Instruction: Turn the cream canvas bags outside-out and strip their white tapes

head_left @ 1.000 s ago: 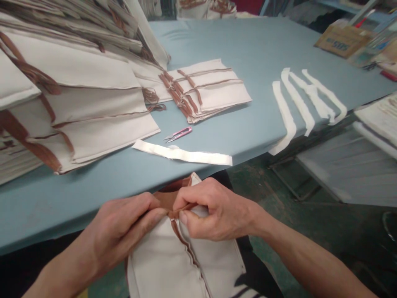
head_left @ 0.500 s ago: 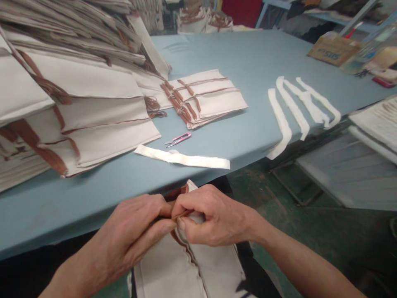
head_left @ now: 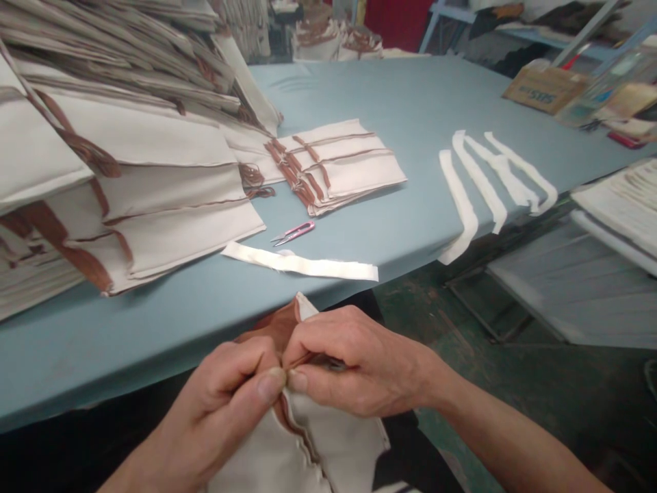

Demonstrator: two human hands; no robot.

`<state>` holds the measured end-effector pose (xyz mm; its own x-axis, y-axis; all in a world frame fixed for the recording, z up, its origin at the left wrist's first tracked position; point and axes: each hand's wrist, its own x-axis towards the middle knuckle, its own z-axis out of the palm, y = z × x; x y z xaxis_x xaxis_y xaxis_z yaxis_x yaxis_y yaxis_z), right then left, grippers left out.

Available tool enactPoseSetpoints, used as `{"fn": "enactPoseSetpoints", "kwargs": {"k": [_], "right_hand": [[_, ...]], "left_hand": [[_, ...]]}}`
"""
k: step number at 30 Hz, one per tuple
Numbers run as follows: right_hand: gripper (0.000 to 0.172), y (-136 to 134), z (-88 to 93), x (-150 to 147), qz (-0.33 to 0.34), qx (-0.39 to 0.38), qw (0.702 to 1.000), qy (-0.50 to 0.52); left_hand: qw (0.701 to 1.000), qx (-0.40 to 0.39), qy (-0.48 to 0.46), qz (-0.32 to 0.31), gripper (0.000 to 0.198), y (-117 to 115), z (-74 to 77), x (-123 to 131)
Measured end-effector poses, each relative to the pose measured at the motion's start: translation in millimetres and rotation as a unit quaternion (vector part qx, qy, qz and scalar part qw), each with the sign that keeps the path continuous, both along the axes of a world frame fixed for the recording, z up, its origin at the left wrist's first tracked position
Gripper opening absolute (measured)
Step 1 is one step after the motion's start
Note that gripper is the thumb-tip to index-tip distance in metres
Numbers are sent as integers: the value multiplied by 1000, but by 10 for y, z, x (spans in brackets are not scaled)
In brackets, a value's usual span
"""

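A cream fabric piece with brown edging (head_left: 341,438) hangs below the table's front edge, over my lap. My left hand (head_left: 220,400) pinches its brown-edged opening between thumb and fingers. Close beside it, my right hand (head_left: 354,363) pinches the same edge, the two thumb tips almost meeting. Brown material (head_left: 280,325) shows behind the fingers, and a seam with a wavy edge runs down from the pinch. Whatever lies between the fingertips is mostly hidden. On the table ahead are a cream fabric strip (head_left: 308,266) and pink thread snips (head_left: 293,233).
Tall stacks of cream fabric pieces with brown trim (head_left: 174,185) fill the table's left side. A smaller stack (head_left: 359,164) lies mid-table. Several white strips (head_left: 465,205) drape near the right edge. A cardboard box (head_left: 547,87) stands at the back right of the blue table (head_left: 410,96).
My left hand has turned and moved slightly down, its thumb now up against the right thumb. The fabric piece has shifted a little left, and more brown material shows behind the hands.
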<state>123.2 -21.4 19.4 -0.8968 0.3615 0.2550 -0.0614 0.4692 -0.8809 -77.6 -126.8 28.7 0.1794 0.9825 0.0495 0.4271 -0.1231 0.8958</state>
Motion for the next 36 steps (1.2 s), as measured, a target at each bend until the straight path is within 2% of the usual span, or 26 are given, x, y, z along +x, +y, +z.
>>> {"fn": "enactPoseSetpoints", "kwargs": {"k": [2,4,7,10,15,21,25,27,30,33,36], "right_hand": [[17,4,21,-35,0,-13,1000,11],[18,8,29,-70,-5,-26,1000,10],[17,10,18,-98,-18,-44,999,-16],[14,4,4,-96,-26,-44,998,-42],[13,-25,9,-91,-35,-21,998,-57],[14,-65,52,-75,-48,21,998,-44],[9,-53,92,-23,-22,22,999,-30],[12,-37,73,-23,-24,26,999,-22],[31,-10,-38,-96,-42,39,998,0],[47,10,-209,-224,-59,54,995,66],[57,11,-372,-314,-111,97,977,153]], "left_hand": [[993,-50,-96,54,63,-30,-75,68],[972,-105,-189,92,67,-54,-183,111],[950,-147,-251,108,67,-71,-316,115],[961,-134,-217,109,68,-85,-334,57],[984,-102,-131,58,72,-65,-187,-68],[996,-63,-50,-34,46,64,11,-96],[998,-13,2,-55,42,60,90,-68],[999,16,8,-45,41,30,92,-28],[998,64,28,1,41,-28,66,71],[991,111,33,67,42,-59,46,217],[982,111,-12,150,44,-26,33,412]]}}
